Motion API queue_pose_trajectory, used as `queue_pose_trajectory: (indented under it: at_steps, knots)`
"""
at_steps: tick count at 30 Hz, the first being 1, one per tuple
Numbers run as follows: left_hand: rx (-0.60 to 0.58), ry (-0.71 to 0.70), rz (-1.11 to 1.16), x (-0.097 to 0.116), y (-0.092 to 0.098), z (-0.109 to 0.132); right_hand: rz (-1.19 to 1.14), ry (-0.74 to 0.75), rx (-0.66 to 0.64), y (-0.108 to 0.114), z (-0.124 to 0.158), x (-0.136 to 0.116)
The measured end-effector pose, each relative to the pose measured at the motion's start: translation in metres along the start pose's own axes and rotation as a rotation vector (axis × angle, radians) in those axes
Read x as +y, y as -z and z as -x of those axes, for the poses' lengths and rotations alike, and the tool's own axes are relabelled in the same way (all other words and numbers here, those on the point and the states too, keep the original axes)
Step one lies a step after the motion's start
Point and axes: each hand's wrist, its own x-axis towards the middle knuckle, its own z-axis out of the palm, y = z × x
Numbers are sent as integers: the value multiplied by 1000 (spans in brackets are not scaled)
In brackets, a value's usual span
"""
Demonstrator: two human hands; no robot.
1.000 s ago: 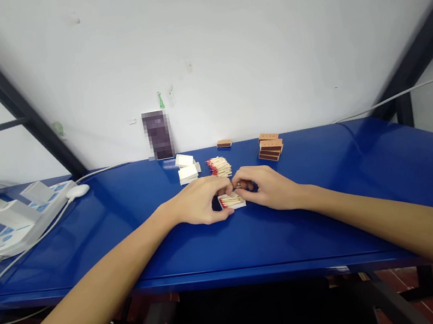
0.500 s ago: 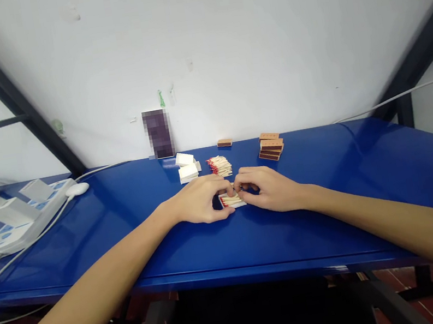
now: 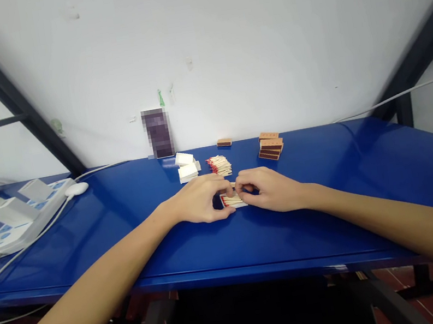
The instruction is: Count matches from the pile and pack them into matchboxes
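Observation:
A white matchbox tray (image 3: 241, 205) filled with red-headed matches (image 3: 231, 200) lies on the blue table, between my hands. My left hand (image 3: 202, 200) curves round its left end, thumb at the near side and fingers at the far side. Over the right end, my right hand (image 3: 268, 189) has its fingers curled and pinched together close to the matches; what they hold is hidden. Just beyond my hands is a pile of loose matches (image 3: 220, 165), heads mostly to the left. White empty trays (image 3: 188, 171) are stacked left of the pile.
Brown matchbox sleeves (image 3: 270, 146) are stacked at the back right, and a single sleeve (image 3: 224, 142) lies near the wall. A dark pixelated panel (image 3: 159, 133) leans on the wall. At left sits a white power strip (image 3: 22, 219) with plugs and cables. The table's front edge (image 3: 243, 271) is close to me.
My right hand has shifted very slightly to the right and nearer. My left hand and the tray look almost the same.

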Motion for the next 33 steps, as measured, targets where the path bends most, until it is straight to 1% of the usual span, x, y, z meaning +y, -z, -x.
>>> queue_pose_trajectory:
  at_steps: [3,5,9,11,14,17,19,23,28,30,33]
  knots:
    - [-12,17,-8,0,0,-1,-33,61,21,1,1,0]
    - [-27,25,-3,1,1,-1,-37,75,70,2,1,2]
    - [-50,24,45,2,4,0,34,22,191,2,-1,13]
    - [-62,43,87,2,7,1,49,-4,189,1,-2,19]
    - [-77,65,112,2,10,2,69,-24,133,-2,-4,23]
    - [-72,53,98,2,10,2,65,0,82,-3,-5,22]
    - [-55,32,95,3,8,1,40,7,71,-3,-6,22]
    - [-29,-9,114,5,4,0,-14,-28,86,-2,-8,22]
    - [-33,15,99,5,3,0,-87,-39,117,-3,-8,20]
    - [-32,29,88,4,4,0,-79,-31,129,-4,-8,19]
    - [-26,42,78,2,4,0,-5,-17,149,-5,-9,20]
